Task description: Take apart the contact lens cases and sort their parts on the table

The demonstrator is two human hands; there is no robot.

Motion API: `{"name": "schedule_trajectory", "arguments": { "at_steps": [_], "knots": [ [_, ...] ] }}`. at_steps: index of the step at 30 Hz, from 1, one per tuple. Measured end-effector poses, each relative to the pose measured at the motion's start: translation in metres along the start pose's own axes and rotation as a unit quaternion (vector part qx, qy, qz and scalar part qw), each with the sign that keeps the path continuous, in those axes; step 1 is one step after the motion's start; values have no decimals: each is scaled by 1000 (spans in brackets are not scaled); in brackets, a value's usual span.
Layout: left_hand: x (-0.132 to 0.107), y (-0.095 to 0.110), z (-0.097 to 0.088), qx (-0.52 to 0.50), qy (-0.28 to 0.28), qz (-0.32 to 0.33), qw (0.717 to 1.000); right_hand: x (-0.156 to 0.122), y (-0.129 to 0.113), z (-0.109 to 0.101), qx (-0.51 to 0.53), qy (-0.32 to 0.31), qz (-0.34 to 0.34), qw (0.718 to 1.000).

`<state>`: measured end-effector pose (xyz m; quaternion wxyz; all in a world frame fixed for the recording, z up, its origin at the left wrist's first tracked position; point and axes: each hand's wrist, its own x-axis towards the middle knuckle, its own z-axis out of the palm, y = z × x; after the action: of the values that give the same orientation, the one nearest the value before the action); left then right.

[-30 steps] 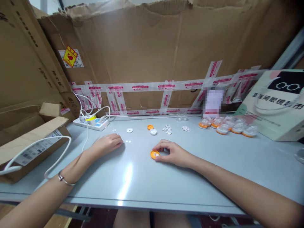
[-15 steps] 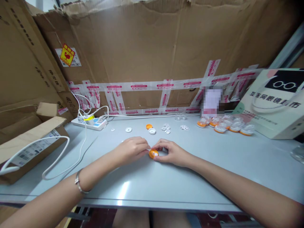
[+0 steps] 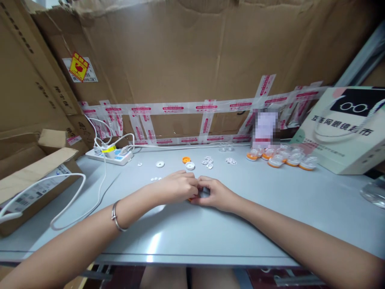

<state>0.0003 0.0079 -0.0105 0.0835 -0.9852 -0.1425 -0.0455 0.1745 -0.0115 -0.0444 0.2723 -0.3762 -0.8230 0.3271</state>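
An orange round plastic part (image 3: 190,199) sits low over the middle of the table, mostly covered by my fingers. The thumb and fingers of my right hand (image 3: 219,194) grip it from the right. From the left, my left hand (image 3: 180,188) reaches over its top with bent, closed fingers; what they pinch, if anything, is hidden. Several tiny white pieces (image 3: 155,179) lie left of that hand. Behind it are another orange round part (image 3: 186,160), a white ring (image 3: 190,165), a second white ring (image 3: 160,164) and several white gear-like pieces (image 3: 207,161).
Orange-and-clear domed pieces (image 3: 276,161) cluster at the back right beside a paper bag (image 3: 339,148). A power strip (image 3: 120,158) with white cables and an open cardboard box (image 3: 39,180) occupy the left. A large taped carton (image 3: 186,60) walls off the back.
My left hand has moved right and over the orange part, covering most of it. The tiny white pieces behind my left wrist now show. The view has shifted slightly.
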Motion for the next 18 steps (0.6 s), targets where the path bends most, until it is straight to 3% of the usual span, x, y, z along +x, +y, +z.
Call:
{"name": "schedule_trajectory", "arguments": {
  "at_steps": [8,13,18],
  "knots": [
    [-1,1,-1,74,29,63,995,0,2,1,-4,4,-10,1000],
    [-1,-1,8,-27,86,-6,996,0,2,1,-4,12,-13,1000],
    [-24,-23,-19,-66,158,-86,981,0,3,1,41,6,8,999]
  ]
}}
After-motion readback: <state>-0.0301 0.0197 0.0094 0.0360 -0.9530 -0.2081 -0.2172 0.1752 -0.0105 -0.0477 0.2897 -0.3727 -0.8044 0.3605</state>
